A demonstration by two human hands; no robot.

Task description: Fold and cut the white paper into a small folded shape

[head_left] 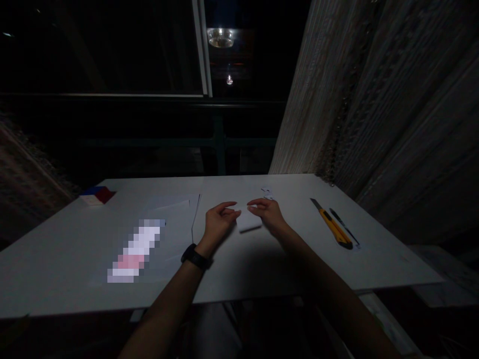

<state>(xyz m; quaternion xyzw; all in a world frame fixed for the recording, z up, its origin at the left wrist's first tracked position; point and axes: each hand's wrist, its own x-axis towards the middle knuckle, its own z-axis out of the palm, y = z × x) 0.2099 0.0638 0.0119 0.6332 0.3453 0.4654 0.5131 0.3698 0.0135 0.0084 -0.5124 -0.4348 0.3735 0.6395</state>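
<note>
A small white piece (248,220), which looks like folded paper, lies in front of me with a dark line along its near edge. My left hand (221,221), with a black band on the wrist, has its thumb at the left far corner of the piece and its fingers curled. On the other side, my right hand (270,214) has thumb and forefinger around the right far corner. Both hands appear to grip the piece by its far part; dim light hides the exact contact.
A yellow box cutter (333,225), blade out, lies beside a dark pen (344,227) on the right of the white table (292,269). Small scraps (267,191) lie beyond my hands. On the left are paper sheets (175,234), a lit, pixelated screen (140,247) and a coloured cube (96,196).
</note>
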